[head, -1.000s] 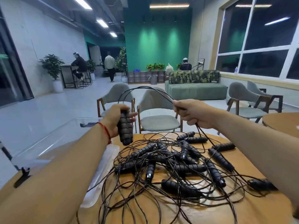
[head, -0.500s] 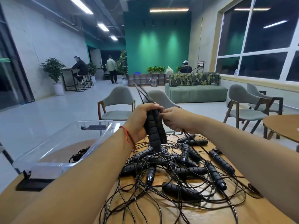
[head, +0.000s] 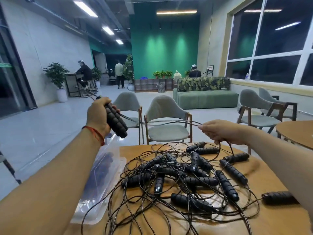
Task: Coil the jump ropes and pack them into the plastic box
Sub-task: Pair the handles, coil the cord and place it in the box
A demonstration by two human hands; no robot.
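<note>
Sprawling over a wooden table [head: 271, 221], tangled jump ropes [head: 186, 175]; grey chairs [head: 166, 116] beyond.

Everything is seen through one wide-angle camera worn on the head, aimed forward and slightly down. Both forearms are taken in from the bottom corners, very near the lens. The left hand [head: 100, 116], closed round the handles [head: 116, 122], is caught left of centre, and the right hand [head: 220, 131], pinching the cord [head: 169, 122], is caught right of centre. The bench [head: 132, 150] is looked down on from close by, its near side cut off by the bottom of the frame. Beyond it, the chairs [head: 166, 119], the sofa [head: 205, 99] and the green wall [head: 164, 48] are taken in well back across the room.
</note>
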